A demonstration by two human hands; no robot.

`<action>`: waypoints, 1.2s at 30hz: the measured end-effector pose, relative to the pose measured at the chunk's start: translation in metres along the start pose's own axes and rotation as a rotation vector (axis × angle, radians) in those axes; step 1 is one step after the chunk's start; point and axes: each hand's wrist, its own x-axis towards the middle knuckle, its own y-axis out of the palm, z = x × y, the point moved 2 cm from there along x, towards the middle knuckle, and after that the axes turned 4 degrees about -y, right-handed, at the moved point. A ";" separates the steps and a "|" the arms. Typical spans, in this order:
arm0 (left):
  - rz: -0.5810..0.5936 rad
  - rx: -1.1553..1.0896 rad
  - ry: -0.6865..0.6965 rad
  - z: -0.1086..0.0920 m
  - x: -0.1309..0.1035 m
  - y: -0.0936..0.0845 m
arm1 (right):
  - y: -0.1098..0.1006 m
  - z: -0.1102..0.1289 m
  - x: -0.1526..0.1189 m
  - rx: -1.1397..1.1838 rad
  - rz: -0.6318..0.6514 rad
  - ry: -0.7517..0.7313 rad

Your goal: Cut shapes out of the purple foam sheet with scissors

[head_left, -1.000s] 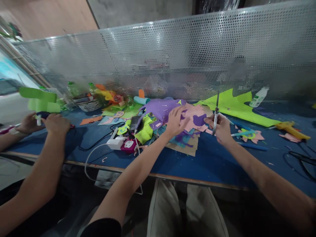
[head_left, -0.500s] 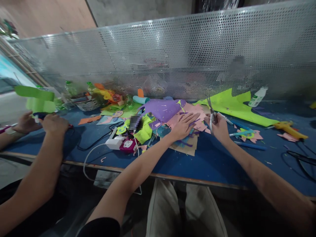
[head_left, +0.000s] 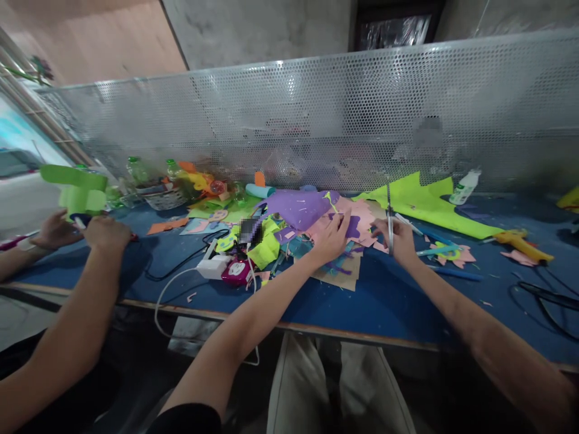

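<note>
From the head camera, a person's two bare hands are working over a blue table [head_left: 384, 307] cluttered with coloured sheets and scraps. The left hand [head_left: 332, 240] is resting over the middle of the pile, its fingers extended and slightly parted rather than closed around anything. They are overlapping a small purple piece [head_left: 351, 224], which is lying on a pink sheet [head_left: 367, 212]; whether the fingertips are pressing on it, I cannot tell. The right hand [head_left: 402, 238] is curling its fingers around the handles of a pair of scissors [head_left: 391, 232], just right of the pink sheet, with the blades pointing up and away; how far the blades are parted is unclear.

A larger purple sheet [head_left: 296, 208] is lying behind and left of the left hand. Beyond the scissors, a lime-green sheet [head_left: 420, 202] is spreading toward a white bottle [head_left: 465, 188] and a yellow glue gun [head_left: 525, 246]. At far left, a co-worker's hands [head_left: 106, 232] are holding a green object [head_left: 84, 196].
</note>
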 end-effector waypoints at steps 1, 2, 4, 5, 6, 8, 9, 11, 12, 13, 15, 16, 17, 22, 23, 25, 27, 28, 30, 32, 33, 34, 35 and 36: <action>-0.003 0.005 0.010 -0.001 0.000 0.000 | 0.004 0.001 -0.001 0.061 0.007 0.012; -0.002 0.005 0.025 -0.003 -0.001 0.000 | 0.007 0.002 -0.002 0.118 0.008 0.018; 0.008 -0.002 0.058 -0.006 -0.001 -0.002 | 0.013 0.001 -0.004 0.207 0.017 0.036; 0.014 -0.006 0.072 -0.007 -0.001 -0.003 | 0.016 0.001 -0.004 0.234 0.022 0.049; 0.022 -0.010 0.084 -0.009 -0.001 -0.004 | 0.018 0.000 -0.005 0.249 0.027 0.065; 0.041 -0.011 0.100 -0.011 -0.001 -0.005 | 0.020 -0.003 -0.005 0.252 0.025 0.097; 0.049 -0.006 0.101 -0.012 0.000 -0.005 | 0.021 -0.004 -0.005 0.248 0.018 0.109; 0.070 0.002 0.099 -0.012 0.000 -0.004 | 0.021 -0.005 -0.005 0.237 -0.005 0.120; 0.080 0.003 0.095 -0.012 0.001 -0.004 | 0.020 -0.006 -0.005 0.233 -0.012 0.122; 0.090 -0.001 0.086 -0.012 0.001 -0.003 | 0.020 -0.007 -0.005 0.231 -0.015 0.121; 0.110 -0.033 0.069 -0.011 0.002 -0.004 | 0.019 -0.007 -0.004 0.230 -0.015 0.118; 0.120 -0.065 0.060 -0.011 0.002 -0.004 | 0.019 -0.007 -0.004 0.230 -0.015 0.115; 0.129 -0.112 0.049 -0.011 0.003 -0.005 | 0.018 -0.007 -0.004 0.231 -0.016 0.109; 0.163 -0.485 -0.085 -0.010 0.005 -0.009 | 0.017 -0.004 -0.004 0.211 -0.009 0.067; 0.173 -0.561 -0.128 -0.010 0.005 -0.010 | 0.017 -0.003 -0.004 0.209 -0.009 0.061; 0.188 -0.673 -0.215 -0.011 0.005 -0.011 | 0.017 -0.002 -0.005 0.218 -0.003 0.056; 0.177 -0.733 -0.301 -0.011 0.005 -0.012 | 0.017 -0.002 -0.006 0.229 0.014 0.059; 0.167 -0.765 -0.341 -0.011 0.005 -0.013 | 0.017 -0.002 -0.006 0.232 0.029 0.065; 0.170 -0.883 -0.402 -0.011 0.004 -0.014 | 0.017 -0.002 -0.007 0.235 0.058 0.072; 0.180 -1.051 -0.457 -0.011 0.003 -0.012 | 0.018 -0.001 -0.008 0.246 0.093 0.076; 0.190 -1.141 -0.484 -0.012 0.003 -0.011 | 0.018 0.000 -0.009 0.254 0.107 0.078; 0.200 -1.222 -0.508 -0.012 0.002 -0.009 | 0.019 0.000 -0.010 0.264 0.121 0.081; 0.209 -1.284 -0.525 -0.012 0.002 -0.007 | 0.020 0.001 -0.011 0.271 0.131 0.085; 0.216 -1.315 -0.532 -0.012 0.003 -0.004 | 0.021 0.002 -0.011 0.273 0.135 0.090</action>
